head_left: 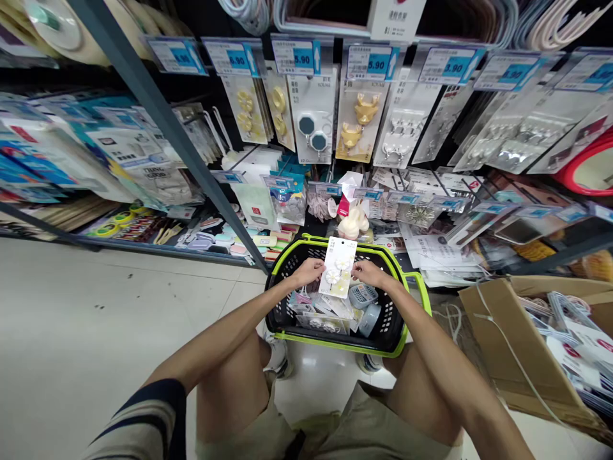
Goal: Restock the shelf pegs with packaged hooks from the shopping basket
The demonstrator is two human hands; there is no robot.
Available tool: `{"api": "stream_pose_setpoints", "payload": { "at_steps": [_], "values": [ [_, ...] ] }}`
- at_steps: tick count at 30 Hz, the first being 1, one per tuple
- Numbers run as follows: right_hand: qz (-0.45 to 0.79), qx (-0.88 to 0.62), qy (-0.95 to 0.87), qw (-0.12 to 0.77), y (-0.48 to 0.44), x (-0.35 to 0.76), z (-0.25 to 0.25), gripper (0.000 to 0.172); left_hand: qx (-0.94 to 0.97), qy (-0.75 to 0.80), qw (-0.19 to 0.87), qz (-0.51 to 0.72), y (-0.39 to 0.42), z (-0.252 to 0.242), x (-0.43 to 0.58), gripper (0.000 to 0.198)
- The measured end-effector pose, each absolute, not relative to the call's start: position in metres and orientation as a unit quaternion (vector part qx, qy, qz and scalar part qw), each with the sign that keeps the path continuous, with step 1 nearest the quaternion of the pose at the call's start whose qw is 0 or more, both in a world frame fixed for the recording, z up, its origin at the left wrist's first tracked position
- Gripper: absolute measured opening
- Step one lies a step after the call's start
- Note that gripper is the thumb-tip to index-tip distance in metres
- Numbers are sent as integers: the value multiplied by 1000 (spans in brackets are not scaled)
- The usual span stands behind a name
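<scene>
Card (345, 249) is over the basket (281, 295), printed side facing the person; for good handling, keep light, even pressure on the edges only, w/o bending the backing or pressing the white flowers (332, 276). L hand (310, 271) and R hand (368, 273) pinch opp. side edges, fingers closed on the card; exact thumb placement too small to tell. Both forearms extend fwd & converge inward, approx. symmetrical.

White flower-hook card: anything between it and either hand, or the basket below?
Nothing visible: the left hand and right hand pinch the flower-hook card directly at opposite edges, and it is over the shopping basket with nothing seen between. Packaged items lie inside.
</scene>
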State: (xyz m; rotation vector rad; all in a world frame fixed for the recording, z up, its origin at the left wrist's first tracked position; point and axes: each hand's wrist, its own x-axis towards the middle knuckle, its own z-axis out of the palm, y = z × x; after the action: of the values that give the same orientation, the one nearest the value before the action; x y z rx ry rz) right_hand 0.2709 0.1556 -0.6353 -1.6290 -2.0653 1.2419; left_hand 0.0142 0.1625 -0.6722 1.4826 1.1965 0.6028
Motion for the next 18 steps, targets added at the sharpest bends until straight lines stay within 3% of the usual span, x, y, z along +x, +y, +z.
{"api": "stream_pose_setpoints", "payload": {
  "at_steps": [18],
  "values": [
    [361,-560,-738,107,152,269,-631,14,603,502,562,260,159,-667,15,17]
  ]
}}
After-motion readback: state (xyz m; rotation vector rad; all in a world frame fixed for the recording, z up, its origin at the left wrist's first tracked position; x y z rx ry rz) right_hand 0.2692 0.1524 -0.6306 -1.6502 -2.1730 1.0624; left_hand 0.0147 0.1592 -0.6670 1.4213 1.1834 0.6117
